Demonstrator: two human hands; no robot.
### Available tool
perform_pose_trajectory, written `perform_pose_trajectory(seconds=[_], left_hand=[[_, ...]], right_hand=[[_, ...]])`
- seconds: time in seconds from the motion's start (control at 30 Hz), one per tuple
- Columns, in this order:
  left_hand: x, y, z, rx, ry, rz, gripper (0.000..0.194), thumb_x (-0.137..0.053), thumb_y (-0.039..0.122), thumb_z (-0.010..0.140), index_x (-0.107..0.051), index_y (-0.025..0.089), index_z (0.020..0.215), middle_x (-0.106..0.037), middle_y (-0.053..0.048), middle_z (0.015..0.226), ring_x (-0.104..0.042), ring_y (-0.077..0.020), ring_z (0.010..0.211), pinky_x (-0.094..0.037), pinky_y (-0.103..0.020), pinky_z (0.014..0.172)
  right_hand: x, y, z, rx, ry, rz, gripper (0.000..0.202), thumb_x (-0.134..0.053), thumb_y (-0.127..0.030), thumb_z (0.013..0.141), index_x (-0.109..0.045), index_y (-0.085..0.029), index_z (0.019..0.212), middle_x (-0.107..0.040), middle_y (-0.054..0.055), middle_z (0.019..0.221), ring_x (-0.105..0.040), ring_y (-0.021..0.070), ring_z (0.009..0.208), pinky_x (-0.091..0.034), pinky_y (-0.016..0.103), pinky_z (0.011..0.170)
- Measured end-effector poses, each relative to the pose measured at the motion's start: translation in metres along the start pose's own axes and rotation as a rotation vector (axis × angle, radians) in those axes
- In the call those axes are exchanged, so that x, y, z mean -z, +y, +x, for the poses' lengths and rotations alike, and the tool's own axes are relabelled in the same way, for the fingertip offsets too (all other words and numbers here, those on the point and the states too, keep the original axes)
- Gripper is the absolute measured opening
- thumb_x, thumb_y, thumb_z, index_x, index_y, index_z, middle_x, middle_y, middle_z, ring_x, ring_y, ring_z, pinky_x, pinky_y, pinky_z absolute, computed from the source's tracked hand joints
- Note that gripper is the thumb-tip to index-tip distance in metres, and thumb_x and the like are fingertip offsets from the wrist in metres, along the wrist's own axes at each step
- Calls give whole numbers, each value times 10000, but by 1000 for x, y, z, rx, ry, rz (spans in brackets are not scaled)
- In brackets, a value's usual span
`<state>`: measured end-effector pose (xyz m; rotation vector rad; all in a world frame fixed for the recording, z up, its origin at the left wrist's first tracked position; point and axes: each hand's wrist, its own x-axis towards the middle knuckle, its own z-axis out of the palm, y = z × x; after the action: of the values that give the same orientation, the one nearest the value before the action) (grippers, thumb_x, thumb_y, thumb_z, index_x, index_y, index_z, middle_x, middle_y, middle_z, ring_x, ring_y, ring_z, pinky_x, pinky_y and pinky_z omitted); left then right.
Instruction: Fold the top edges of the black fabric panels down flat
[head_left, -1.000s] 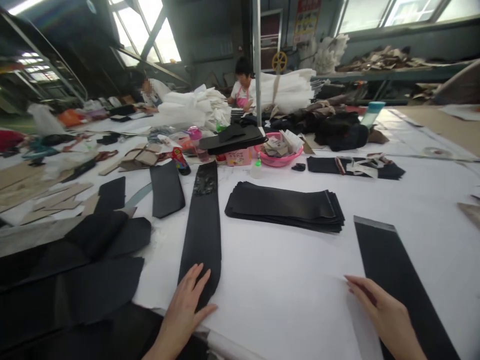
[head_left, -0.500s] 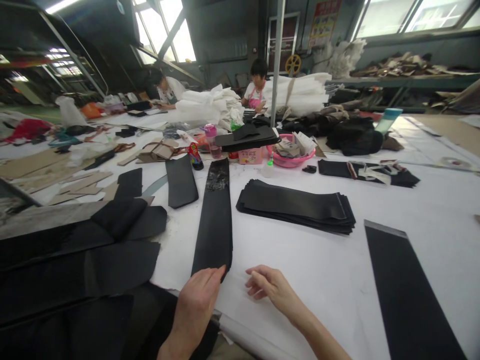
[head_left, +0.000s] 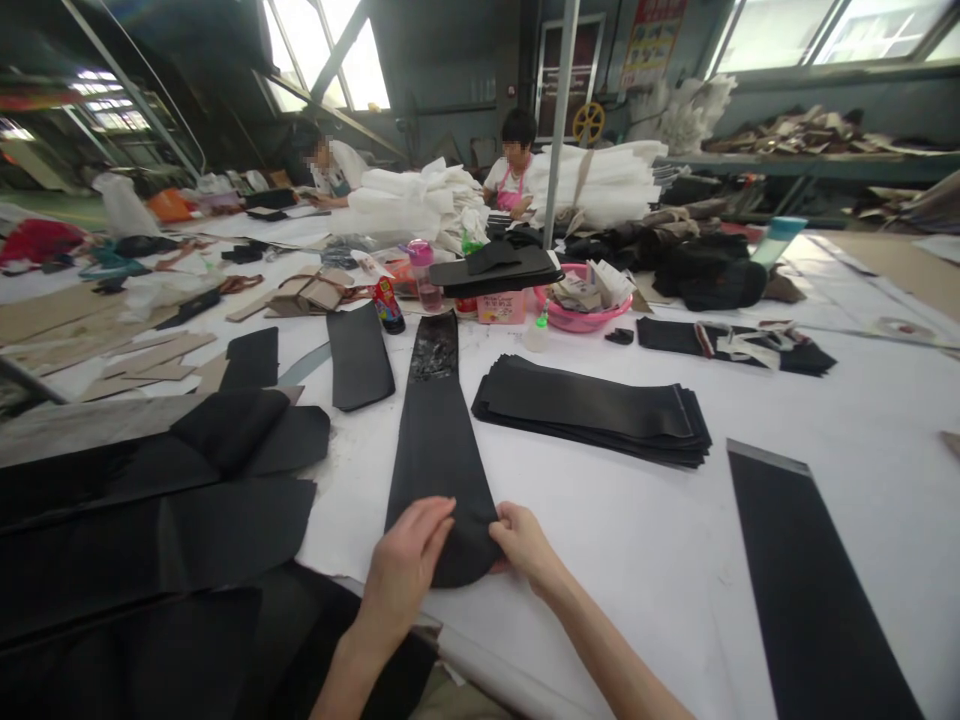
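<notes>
In front of me a long black strip of sheet material (head_left: 439, 440) lies lengthwise on the white table, its far end shiny and smeared dark. My right hand (head_left: 525, 545) pinches the strip's right edge near its rounded near end, thumb on top and fingers partly hidden beneath. Over the left side of that same end is my left hand (head_left: 412, 550), its thumb and fingertips slightly apart with nothing between them. Just beyond my right hand lies a stack of black strips (head_left: 589, 405). A shorter black piece (head_left: 360, 358) lies to the left of the long strip.
Large black sheets (head_left: 150, 540) cover the left front. Another black strip (head_left: 810, 570) lies at right. Farther back stand a pink basket (head_left: 589, 315), a pink-lidded bottle (head_left: 426, 280) and a metal pole (head_left: 559, 130). Two people (head_left: 514, 170) sit across the table behind white bundles.
My right hand has moved left and taken hold of the strip's edge. The near end has swung right and fanned out. My left hand has loosened from its corner.
</notes>
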<state>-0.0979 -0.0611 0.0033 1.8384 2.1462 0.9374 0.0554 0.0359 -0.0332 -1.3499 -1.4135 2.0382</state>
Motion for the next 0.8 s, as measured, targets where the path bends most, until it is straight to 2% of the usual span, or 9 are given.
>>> perform_pose_trajectory(seconds=[0.03,0.1,0.17,0.27,0.5,0.67,0.73,0.8], left_hand=[[-1,-13,9,57,65,48,321,-408,257,971,-576,244,1243,-605,-80,1246,-585,-217,1152,-481,-336,985],[-6,-40,29,135,118,159,385,-347,227,970,-528,192,1307,-550,-129,1315,-555,-255,1197,-477,-396,991],[-12,-63,46,162,120,211,406,-333,174,943,-542,130,1289,-532,-177,1331,-544,-293,1206,-477,-444,983],[-19,-86,66,150,93,263,397,-361,112,892,-606,117,1204,-567,-178,1304,-519,-310,1218,-444,-472,1012],[-16,-105,94,105,28,343,444,-365,62,855,-609,156,1214,-601,-123,1289,-531,-263,1166,-441,-421,1016],[-19,-107,96,95,8,400,458,-350,56,858,-611,175,1216,-596,-115,1294,-542,-260,1127,-475,-413,964],[-20,-106,95,92,7,423,452,-352,64,859,-621,180,1203,-579,-122,1317,-545,-271,1111,-491,-419,934],[-20,-106,96,88,11,442,446,-351,71,862,-621,177,1201,-572,-125,1326,-546,-277,1108,-491,-419,932]], right_hand=[[1,1,0,-3,4,-3,69,-487,-194,617,-479,-204,685,-477,-64,546,-523,128,515,-466,241,466],[2,2,-1,-9,11,-11,83,-484,-203,602,-471,-208,684,-484,-61,540,-543,141,520,-485,257,470],[4,2,-2,-16,15,-11,103,-486,-210,584,-467,-210,685,-490,-60,528,-553,151,517,-494,270,466],[8,0,-5,-33,9,20,122,-478,-229,573,-459,-214,693,-499,-62,521,-566,160,504,-512,294,467],[27,-4,-25,-87,-73,96,183,-467,-280,564,-475,-206,731,-580,-31,570,-569,151,507,-501,277,460],[50,10,-56,-80,-62,56,141,-532,-306,601,-488,-203,687,-421,-76,512,-432,96,451,-378,209,416],[64,19,-74,-48,-52,-6,144,-558,-328,647,-491,-202,660,-360,-78,515,-375,85,465,-317,198,432],[83,30,-94,-33,-48,-72,206,-583,-386,703,-504,-201,660,-343,-70,534,-360,92,495,-307,208,469]])
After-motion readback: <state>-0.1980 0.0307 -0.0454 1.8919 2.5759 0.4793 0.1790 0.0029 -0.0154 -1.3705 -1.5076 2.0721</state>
